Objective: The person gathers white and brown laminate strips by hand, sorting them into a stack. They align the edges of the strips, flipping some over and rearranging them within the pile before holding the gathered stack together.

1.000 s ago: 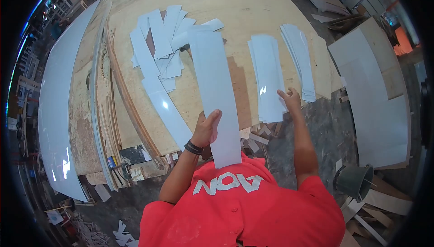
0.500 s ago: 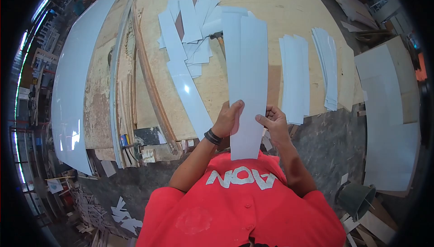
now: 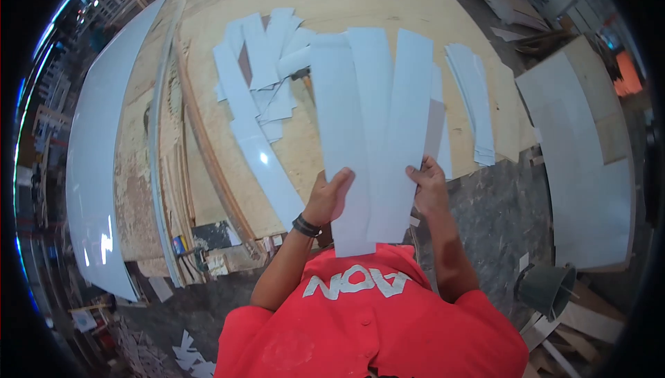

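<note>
Several long white panel strips (image 3: 336,122) are fanned out in front of my red shirt. My left hand (image 3: 324,199) is closed on the left edge of the strips, thumb on top, with a dark band at the wrist. On the other side, my right hand (image 3: 431,190) pinches the edge of the right-hand strip (image 3: 411,94) between thumb and fingers. A middle strip (image 3: 373,87) shows between the outer two, and their lower ends overlap. Behind the held strips, a hammer (image 3: 302,75) is partly hidden on the wooden table (image 3: 332,1).
A loose pile of white pieces (image 3: 256,94) lies on the table, left of centre. One stack of strips (image 3: 474,101) lies at the right. Wooden battens (image 3: 201,129) and a large white sheet (image 3: 104,149) are further left. A dark bucket (image 3: 546,289) stands at lower right.
The strips in my hands have spread from a nearly aligned bundle into a fan. My right hand has moved its strip outward to the right. The view has shifted slightly.
</note>
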A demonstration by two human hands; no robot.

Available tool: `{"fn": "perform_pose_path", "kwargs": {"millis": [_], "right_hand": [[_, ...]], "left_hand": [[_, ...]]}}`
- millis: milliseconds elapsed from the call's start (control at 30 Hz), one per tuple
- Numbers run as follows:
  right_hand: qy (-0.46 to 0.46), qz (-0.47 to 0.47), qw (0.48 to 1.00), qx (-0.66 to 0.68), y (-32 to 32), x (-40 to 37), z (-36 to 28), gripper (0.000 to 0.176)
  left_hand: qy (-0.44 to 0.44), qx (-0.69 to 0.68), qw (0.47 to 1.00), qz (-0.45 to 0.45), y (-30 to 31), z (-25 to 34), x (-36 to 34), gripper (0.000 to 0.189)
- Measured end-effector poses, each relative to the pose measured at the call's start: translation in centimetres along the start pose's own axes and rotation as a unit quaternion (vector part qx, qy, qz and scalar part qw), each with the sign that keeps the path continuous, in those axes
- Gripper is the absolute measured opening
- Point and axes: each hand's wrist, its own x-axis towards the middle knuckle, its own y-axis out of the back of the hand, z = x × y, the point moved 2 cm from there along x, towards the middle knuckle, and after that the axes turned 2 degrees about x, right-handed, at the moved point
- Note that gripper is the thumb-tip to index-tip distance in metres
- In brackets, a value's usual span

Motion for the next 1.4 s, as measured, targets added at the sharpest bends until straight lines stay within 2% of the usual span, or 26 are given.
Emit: {"fn": "perform_pose_path", "kwargs": {"millis": [133, 200, 233, 267, 300, 367, 433, 500, 533, 600, 733, 800, 833, 900, 1067, 1133, 1200, 1233, 1267, 1300, 1333, 1400], "right_hand": [[-0.002, 0.042, 0.995, -0.086, 8.3, 5.6, -2.7, 0.033], [-0.020, 0.043, 0.992, -0.119, 13.0, 7.9, -1.6, 0.036], [0.028, 0.144, 0.925, -0.351, 15.4, 9.0, -0.7, 0.041], [0.075, 0.233, 0.793, -0.558, 16.3, 9.8, -0.8, 0.046], [0.079, 0.229, 0.794, -0.558, 15.4, 9.7, -0.9, 0.046], [0.073, 0.136, 0.894, -0.421, 11.3, 7.6, -0.3, 0.051], [-0.029, -0.024, 0.966, -0.255, 4.4, 3.5, -0.2, 0.046], [-0.094, -0.122, 0.975, -0.163, -0.6, 0.0, 0.4, 0.043], [-0.097, -0.127, 0.974, -0.160, -1.8, -0.9, 1.6, 0.043], [-0.048, -0.121, 0.982, -0.134, -3.5, -2.1, 3.0, 0.044], [-0.064, -0.109, 0.985, -0.116, -3.7, -2.3, 3.6, 0.044], [-0.058, -0.097, 0.988, -0.100, -3.9, -2.6, 3.6, 0.042], [-0.050, -0.085, 0.992, -0.084, -4.0, -2.7, 3.6, 0.041], [-0.052, -0.079, 0.991, -0.090, -3.9, -2.7, 3.5, 0.038], [-0.074, -0.068, 0.991, -0.087, -2.6, -2.4, 3.6, 0.033], [-0.043, -0.046, 0.998, 0.004, -1.8, -1.9, 2.9, 0.029], [-0.030, -0.020, 0.999, 0.015, -0.6, -1.0, 1.4, 0.028], [-0.022, 0.004, 0.999, 0.027, 0.3, -0.4, 0.3, 0.027], [-0.014, 0.011, 1.000, 0.026, 1.5, 0.4, -0.7, 0.027], [0.002, 0.028, 1.000, -0.004, 3.1, 1.5, -1.6, 0.028], [0.016, 0.044, 0.998, -0.033, 4.8, 2.8, -2.4, 0.029], [-0.004, 0.079, 0.993, -0.084, 9.3, 6.7, -3.0, 0.034]], "left_hand": [[0.036, -0.145, 0.987, -0.051, -0.6, 0.6, -0.3, 0.043], [0.019, -0.098, 0.992, -0.078, -1.4, 1.9, -0.6, 0.050], [0.026, -0.079, 0.994, -0.072, -1.6, 2.2, -0.7, 0.047], [0.029, -0.060, 0.996, -0.064, -1.7, 2.4, -0.6, 0.044], [0.023, -0.060, 0.996, -0.062, -1.5, 2.2, -0.5, 0.044], [0.022, 0.034, 0.998, 0.044, -0.6, 0.9, -0.8, 0.038], [0.010, 0.056, 0.997, 0.046, -0.8, 1.4, -1.1, 0.036], [-0.002, 0.104, 0.994, 0.034, -0.9, 1.5, -0.8, 0.036], [-0.003, 0.106, 0.994, 0.040, -1.3, 1.9, -0.9, 0.036], [-0.005, 0.096, 0.994, 0.045, -2.0, 2.6, -1.2, 0.037], [0.006, 0.058, 0.998, 0.020, -0.8, 1.9, -1.5, 0.037], [-0.125, 0.203, 0.970, 0.043, -1.8, 2.7, -2.2, 0.035], [-0.125, 0.202, 0.970, 0.043, -1.7, 2.7, -2.1, 0.035], [-0.026, 0.114, 0.992, 0.048, -1.4, 2.5, -1.7, 0.033], [-0.014, 0.094, 0.995, 0.025, -1.4, 1.9, -1.2, 0.033], [-0.024, 0.092, 0.995, 0.012, -1.4, 1.3, -0.8, 0.033], [-0.156, 0.244, 0.953, 0.086, -1.1, 1.4, -1.6, 0.032], [-0.169, 0.306, 0.935, 0.054, -0.7, 1.7, -1.7, 0.035], [-0.171, 0.303, 0.937, 0.044, -0.4, 1.6, -1.6, 0.035], [-0.087, 0.115, 0.989, 0.005, -0.1, 0.9, -1.2, 0.030], [0.004, -0.076, 0.997, -0.032, 0.0, 0.4, -1.0, 0.031], [0.011, -0.100, 0.992, -0.071, -0.9, 1.5, -1.4, 0.033]]}}
